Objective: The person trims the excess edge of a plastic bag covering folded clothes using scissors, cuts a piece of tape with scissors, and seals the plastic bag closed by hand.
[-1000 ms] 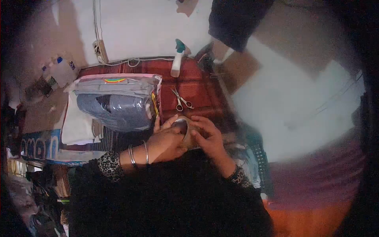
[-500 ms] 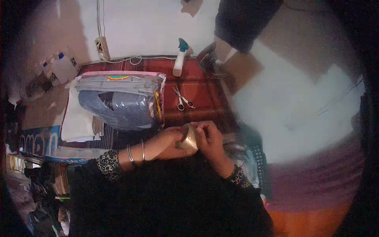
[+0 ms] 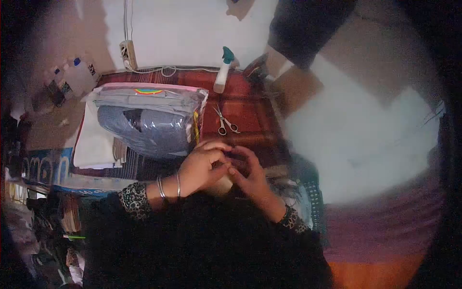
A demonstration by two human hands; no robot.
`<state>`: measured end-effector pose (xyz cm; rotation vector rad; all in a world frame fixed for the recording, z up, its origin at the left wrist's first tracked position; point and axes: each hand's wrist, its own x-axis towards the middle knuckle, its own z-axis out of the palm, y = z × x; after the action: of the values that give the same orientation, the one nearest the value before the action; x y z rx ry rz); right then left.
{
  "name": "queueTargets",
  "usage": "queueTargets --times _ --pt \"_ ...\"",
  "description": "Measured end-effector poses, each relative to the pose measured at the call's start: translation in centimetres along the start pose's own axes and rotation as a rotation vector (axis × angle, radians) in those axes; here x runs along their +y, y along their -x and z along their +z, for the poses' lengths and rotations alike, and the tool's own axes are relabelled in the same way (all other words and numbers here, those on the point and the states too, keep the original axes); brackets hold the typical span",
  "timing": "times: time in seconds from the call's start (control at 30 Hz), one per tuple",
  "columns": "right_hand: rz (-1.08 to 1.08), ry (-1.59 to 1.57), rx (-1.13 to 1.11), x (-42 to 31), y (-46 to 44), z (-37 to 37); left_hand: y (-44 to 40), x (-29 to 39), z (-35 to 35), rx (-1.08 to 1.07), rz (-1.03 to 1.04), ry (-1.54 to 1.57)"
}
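Observation:
Both hands meet at the near edge of the bed, with the fingertips close together. A tan, shiny roll of packing tape (image 3: pixel 221 186) shows just below them, mostly covered by my left hand (image 3: pixel 204 166), which has two silver bangles at its wrist. My left hand is closed and curled over the roll. My right hand (image 3: pixel 251 174) is pinched, thumb and fingers bent toward the left fingertips; whatever lies between them is too dark and blurred to make out. Beyond the hands, white-handled scissors (image 3: pixel 225 123) lie with their blades parted on the red plaid cloth (image 3: pixel 245 108).
A clear plastic bag of folded grey and blue textiles (image 3: pixel 147 125) lies left of the scissors, beside white cloth (image 3: pixel 94 142). Against the wall stands a spray bottle (image 3: pixel 222 74) with a green head. A power strip (image 3: pixel 128 55) and its cable run along the wall.
The tape roll has sunk lower and tilted, and is now mostly hidden under my left hand. Both hands have shifted so their fingertips come together above it.

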<state>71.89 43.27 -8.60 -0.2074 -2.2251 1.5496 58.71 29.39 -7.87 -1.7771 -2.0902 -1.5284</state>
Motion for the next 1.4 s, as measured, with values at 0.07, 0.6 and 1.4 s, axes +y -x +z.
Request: queueTargets --times 0.07,0.6,1.4 --pt "-0.067 -0.029 -0.012 1.7 -0.1 -0.2 -0.5 0.7 -0.6 0.067 0.066 -0.008" --pt "-0.663 0.607 0.356 -1.3 -0.3 -2.0 -1.3 1.8 0.8 0.119 -0.021 0.255" --pt "-0.09 0.326 0.431 0.4 -1.7 -1.2 -0.7 0.7 0.7 -0.129 -0.419 0.581"
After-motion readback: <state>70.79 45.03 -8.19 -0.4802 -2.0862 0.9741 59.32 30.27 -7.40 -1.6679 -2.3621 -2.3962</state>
